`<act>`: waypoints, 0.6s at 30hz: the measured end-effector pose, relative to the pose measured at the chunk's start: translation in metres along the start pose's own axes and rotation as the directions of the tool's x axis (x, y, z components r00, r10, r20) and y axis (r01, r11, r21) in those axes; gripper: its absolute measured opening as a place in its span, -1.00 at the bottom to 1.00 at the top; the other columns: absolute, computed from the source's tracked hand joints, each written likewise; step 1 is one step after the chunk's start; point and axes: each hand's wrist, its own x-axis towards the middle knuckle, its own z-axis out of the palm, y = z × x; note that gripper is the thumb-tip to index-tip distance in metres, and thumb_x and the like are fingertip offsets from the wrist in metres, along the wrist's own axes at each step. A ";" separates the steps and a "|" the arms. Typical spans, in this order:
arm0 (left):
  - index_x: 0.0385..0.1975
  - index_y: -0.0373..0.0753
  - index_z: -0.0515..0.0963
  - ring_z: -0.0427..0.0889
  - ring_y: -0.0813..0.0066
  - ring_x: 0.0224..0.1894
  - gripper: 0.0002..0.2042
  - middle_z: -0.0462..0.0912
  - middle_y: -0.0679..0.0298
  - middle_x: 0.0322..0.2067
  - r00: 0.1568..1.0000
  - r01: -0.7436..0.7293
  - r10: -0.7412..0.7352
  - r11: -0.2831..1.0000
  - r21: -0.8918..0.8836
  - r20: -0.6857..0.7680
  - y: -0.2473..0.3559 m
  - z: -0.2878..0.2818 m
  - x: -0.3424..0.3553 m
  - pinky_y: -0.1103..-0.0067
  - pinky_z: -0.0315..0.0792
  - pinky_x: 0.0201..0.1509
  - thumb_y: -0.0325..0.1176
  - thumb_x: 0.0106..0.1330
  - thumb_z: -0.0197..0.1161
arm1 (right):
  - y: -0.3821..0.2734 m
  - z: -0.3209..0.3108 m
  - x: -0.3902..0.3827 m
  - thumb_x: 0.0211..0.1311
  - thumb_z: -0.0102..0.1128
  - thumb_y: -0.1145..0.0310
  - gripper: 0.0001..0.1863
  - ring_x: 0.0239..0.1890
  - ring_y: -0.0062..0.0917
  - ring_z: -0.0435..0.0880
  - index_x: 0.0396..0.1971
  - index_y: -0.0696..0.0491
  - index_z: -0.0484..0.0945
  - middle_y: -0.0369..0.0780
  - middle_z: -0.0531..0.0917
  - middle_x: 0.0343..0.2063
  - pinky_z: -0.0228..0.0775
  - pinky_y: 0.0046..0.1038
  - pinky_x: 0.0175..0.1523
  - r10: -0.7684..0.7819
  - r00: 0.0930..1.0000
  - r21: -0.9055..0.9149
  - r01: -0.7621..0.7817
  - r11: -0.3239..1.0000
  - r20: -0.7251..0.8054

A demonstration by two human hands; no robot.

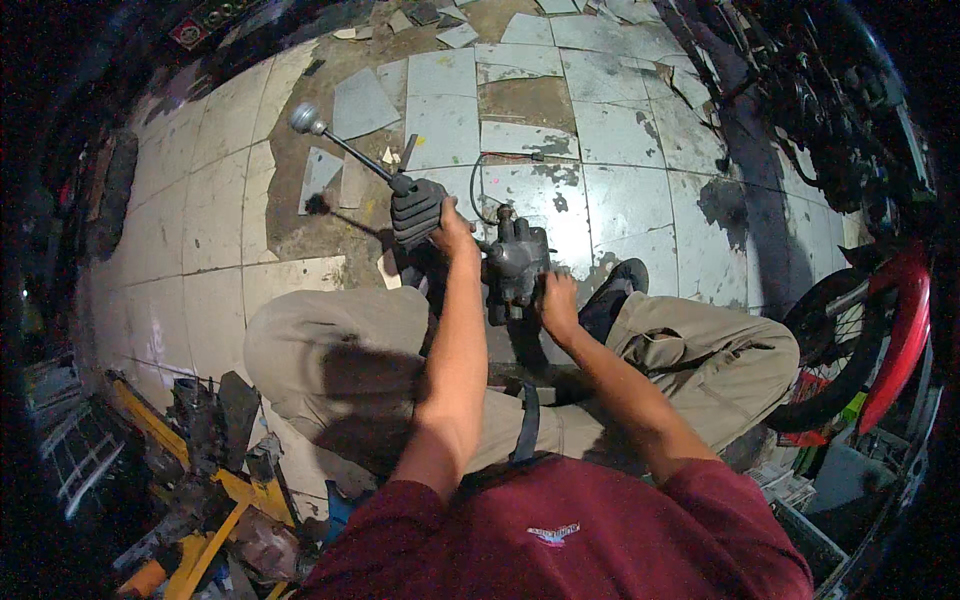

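Between my knees is a dark metal housing [518, 262] with several stubby cylinders. A black pleated rubber boot [415, 212] sits at its left. From the boot a thin dark rod [355, 153] runs up and left to a rounded grey metal end [303, 118]. My left hand [455, 232] is closed at the boot's right end, its thumb up along the pleats. Against the housing's right side, the fingers of my right hand [558, 305] are curled in and partly hidden. A thin dark cable [474, 185] arcs above the housing.
I sit over a worn tiled floor [625, 200] with broken tile pieces [365, 103] farther ahead. Yellow metal bars [205, 550] and greasy parts lie at the lower left. A wheel with a red fender [900, 320] stands at right. Dark machinery lines the upper right.
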 end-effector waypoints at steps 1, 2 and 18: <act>-0.70 -0.22 0.35 0.29 0.38 -0.74 -0.76 0.37 0.33 -0.68 0.988 0.103 -0.095 0.993 0.057 -0.125 0.002 0.008 -0.004 0.50 0.25 -0.63 -0.24 -0.08 0.23 | 0.006 -0.004 -0.013 -0.27 0.25 0.52 -0.52 -0.09 -0.05 0.36 -0.21 0.24 0.37 0.06 0.44 -0.23 0.18 -0.10 -0.02 -0.011 1.000 -0.024 0.012 1.000 0.015; -0.70 -0.24 0.36 0.30 0.38 -0.73 -0.76 0.37 0.32 -0.68 0.994 0.083 -0.075 0.992 0.097 -0.083 0.005 0.011 -0.008 0.50 0.25 -0.63 -0.23 -0.08 0.23 | 0.012 -0.005 -0.018 -0.27 0.25 0.52 -0.54 -0.10 -0.06 0.36 -0.23 0.24 0.38 0.05 0.45 -0.23 0.18 -0.10 -0.02 -0.023 0.999 -0.047 0.024 0.999 0.030; -0.70 -0.19 0.31 0.29 0.47 -0.71 -0.77 0.28 0.33 -0.71 0.998 0.032 -0.032 0.999 0.005 0.056 0.019 0.006 -0.019 0.54 0.24 -0.69 -0.27 -0.09 0.24 | 0.052 -0.035 0.040 0.05 0.19 0.24 -0.72 -0.38 -0.18 0.62 -0.41 0.19 0.58 0.00 0.62 -0.45 0.41 -0.28 -0.23 0.317 0.948 0.355 -0.301 0.885 0.013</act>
